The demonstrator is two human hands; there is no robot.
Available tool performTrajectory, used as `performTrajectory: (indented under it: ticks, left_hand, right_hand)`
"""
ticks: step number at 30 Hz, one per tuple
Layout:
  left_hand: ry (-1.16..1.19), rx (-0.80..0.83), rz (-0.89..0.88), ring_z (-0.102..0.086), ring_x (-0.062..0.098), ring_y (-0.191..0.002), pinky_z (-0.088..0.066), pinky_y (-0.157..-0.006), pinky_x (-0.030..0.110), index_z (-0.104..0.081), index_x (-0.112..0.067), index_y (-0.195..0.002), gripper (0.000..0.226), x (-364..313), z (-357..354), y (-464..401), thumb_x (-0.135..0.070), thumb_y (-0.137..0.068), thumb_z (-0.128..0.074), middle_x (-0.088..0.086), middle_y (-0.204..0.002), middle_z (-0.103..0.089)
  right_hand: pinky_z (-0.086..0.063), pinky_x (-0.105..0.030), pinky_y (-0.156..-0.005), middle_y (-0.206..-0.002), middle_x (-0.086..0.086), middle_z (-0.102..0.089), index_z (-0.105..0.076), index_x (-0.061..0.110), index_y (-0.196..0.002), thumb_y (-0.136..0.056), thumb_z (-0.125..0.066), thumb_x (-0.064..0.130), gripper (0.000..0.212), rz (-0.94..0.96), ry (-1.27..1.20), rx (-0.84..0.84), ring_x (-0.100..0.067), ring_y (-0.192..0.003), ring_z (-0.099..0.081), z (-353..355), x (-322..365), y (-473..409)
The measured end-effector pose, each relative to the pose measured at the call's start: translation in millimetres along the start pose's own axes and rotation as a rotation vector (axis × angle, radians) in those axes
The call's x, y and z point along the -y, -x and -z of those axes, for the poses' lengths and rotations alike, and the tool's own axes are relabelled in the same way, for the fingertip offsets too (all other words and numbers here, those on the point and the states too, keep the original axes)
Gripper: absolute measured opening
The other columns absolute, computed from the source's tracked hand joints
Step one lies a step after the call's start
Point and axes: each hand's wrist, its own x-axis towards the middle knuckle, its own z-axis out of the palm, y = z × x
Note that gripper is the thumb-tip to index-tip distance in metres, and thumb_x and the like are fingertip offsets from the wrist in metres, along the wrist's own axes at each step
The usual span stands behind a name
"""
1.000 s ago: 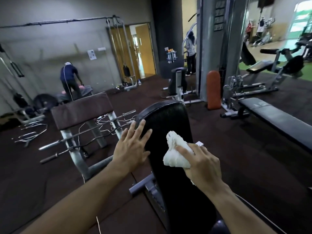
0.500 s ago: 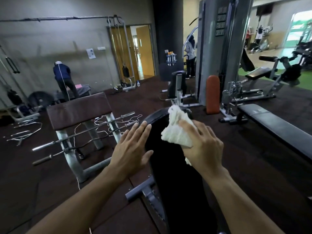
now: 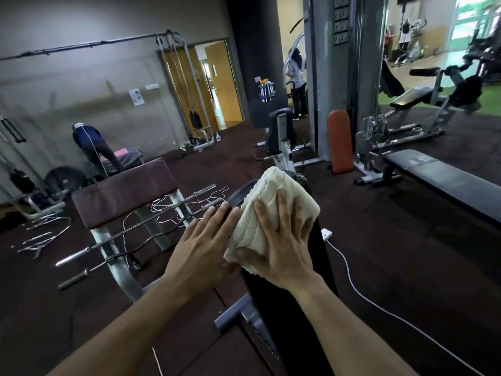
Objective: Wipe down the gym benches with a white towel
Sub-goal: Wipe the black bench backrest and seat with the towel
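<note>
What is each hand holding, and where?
Right hand presses the towel flat on the bench pad, thumb hooked under its near edge; left hand holds nothing.

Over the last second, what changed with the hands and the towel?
The right hand carried the white towel up the black bench pad to its top end. It went from holding the towel bunched to pressing it flat, fingers spread and thumb tucked under the near edge. The left hand stayed flat on the pad's left edge, and now touches the towel.
</note>
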Motion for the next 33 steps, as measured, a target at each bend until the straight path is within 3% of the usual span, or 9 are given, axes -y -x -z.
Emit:
performTrajectory:
  ticks: [5, 10, 14, 17, 20, 22, 25, 30, 33]
  left_hand:
    - [0.038, 0.052, -0.04, -0.017, 0.016, -0.151, -0.032, -0.117, 0.039, -0.011, -0.025, -0.159, 0.114, -1.2, -2.5, -13.1, -0.061, -0.07, -0.073, -0.002, -0.165, -0.018]
    - [0.179, 0.112, 0.035, -0.002, 0.004, -0.151, -0.034, -0.103, 0.022, 0.008, -0.03, -0.156, 0.134, -5.6, -3.4, -19.2, -0.058, -0.063, -0.083, -0.013, -0.166, -0.003]
    - [0.176, 0.079, -0.01, -0.001, 0.002, -0.152, -0.051, -0.1, 0.032, -0.004, -0.024, -0.16, 0.12, 4.4, -7.9, -11.5, -0.032, -0.073, -0.085, -0.011, -0.167, -0.002]
    - [0.099, 0.064, -0.027, 0.0, 0.001, -0.151, -0.053, -0.086, 0.023, -0.007, -0.022, -0.16, 0.124, 7.6, -9.0, -12.5, -0.016, -0.066, -0.088, -0.008, -0.168, -0.005]
    - [0.04, 0.034, -0.058, -0.008, 0.006, -0.151, -0.038, -0.107, 0.023, -0.018, -0.012, -0.158, 0.124, 6.7, -8.3, -13.7, -0.037, -0.061, -0.091, 0.001, -0.165, -0.018]
    - [0.008, 0.031, -0.072, -0.012, 0.009, -0.151, -0.03, -0.115, 0.027, -0.017, -0.012, -0.158, 0.12, 8.3, -7.0, -14.2, -0.05, -0.066, -0.085, 0.003, -0.165, -0.02]
    - [-0.026, 0.034, -0.095, -0.017, 0.014, -0.151, -0.03, -0.119, 0.035, -0.017, -0.013, -0.158, 0.105, 12.6, -5.5, -19.0, -0.054, -0.076, -0.068, 0.003, -0.165, -0.019]
    - [-0.114, 0.126, -0.117, -0.007, 0.018, -0.154, -0.024, -0.122, 0.04, 0.0, -0.021, -0.16, 0.121, 17.3, -0.9, -24.8, -0.043, -0.073, -0.081, -0.001, -0.167, -0.007]
    - [-0.14, 0.144, -0.152, -0.012, 0.022, -0.152, -0.026, -0.12, 0.044, -0.008, -0.024, -0.16, 0.122, 22.2, 8.1, -34.2, -0.05, -0.067, -0.082, -0.002, -0.166, -0.015]
  right_hand:
    - [-0.002, -0.08, -0.112, -0.168, -0.001, 0.025, 0.007, 0.053, -0.157, -0.064, -0.032, 0.104, 0.113, -0.023, 0.008, -0.033, -0.041, -0.152, 0.025, 0.0, -0.4, -9.3]
    - [-0.001, -0.078, -0.114, -0.17, 0.001, 0.021, 0.0, 0.056, -0.157, -0.07, -0.04, 0.098, 0.104, -0.019, 0.005, -0.075, -0.038, -0.153, 0.025, 5.2, -9.9, -19.7]
    - [-0.01, -0.083, -0.109, -0.171, -0.004, 0.014, -0.002, 0.052, -0.159, -0.076, -0.043, 0.094, 0.101, -0.055, -0.034, -0.075, -0.044, -0.154, 0.016, -24.5, -8.4, 20.3]
    - [-0.015, -0.086, -0.104, -0.171, -0.008, 0.011, -0.002, 0.05, -0.16, -0.08, -0.042, 0.091, 0.098, -0.027, -0.008, -0.065, -0.048, -0.154, 0.01, -35.9, -24.1, 36.8]
    - [-0.017, -0.085, -0.104, -0.171, -0.01, 0.008, -0.002, 0.05, -0.159, -0.078, -0.033, 0.096, 0.098, 0.009, 0.056, -0.113, -0.048, -0.154, 0.009, -18.4, -34.9, 7.8]
    - [-0.01, -0.083, -0.108, -0.171, -0.005, 0.017, 0.0, 0.053, -0.158, -0.074, -0.033, 0.098, 0.1, -0.014, 0.046, -0.11, -0.044, -0.154, 0.017, -5.1, -33.9, -14.2]
    - [-0.004, -0.083, -0.109, -0.17, -0.003, 0.02, 0.003, 0.053, -0.158, -0.072, -0.041, 0.096, 0.105, -0.048, -0.007, -0.099, -0.043, -0.152, 0.024, -8.8, -16.3, -5.5]
    - [-0.015, -0.087, -0.103, -0.172, -0.012, 0.005, -0.015, 0.044, -0.16, -0.073, -0.057, 0.09, 0.107, 0.083, 0.076, -0.059, -0.051, -0.153, 0.009, -41.8, -17.0, 42.3]
    - [-0.008, -0.086, -0.106, -0.171, -0.006, 0.016, -0.009, 0.049, -0.159, -0.068, -0.05, 0.096, 0.111, 0.068, 0.061, -0.056, -0.047, -0.153, 0.018, -23.0, -27.3, 15.8]
